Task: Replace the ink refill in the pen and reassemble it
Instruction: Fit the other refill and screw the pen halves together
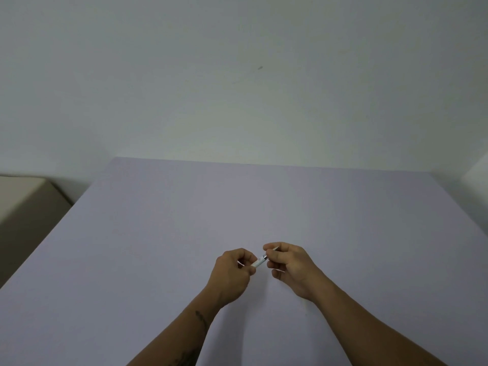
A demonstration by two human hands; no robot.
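Above a lilac table [184,220], the left hand [232,273] pinches the white pen [259,262] barrel while the right hand [289,265] fingers close on its tip end, apparently twisting at the joint between them.

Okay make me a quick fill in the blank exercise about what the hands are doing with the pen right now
1. The pen is held between ____ hands.
2. The left hand grips the pen's ____ barrel.
3. The right hand pinches the end with the thin ____.
4. The pen is held above the ____, not resting on it.

Missing words: both; white; tip; table
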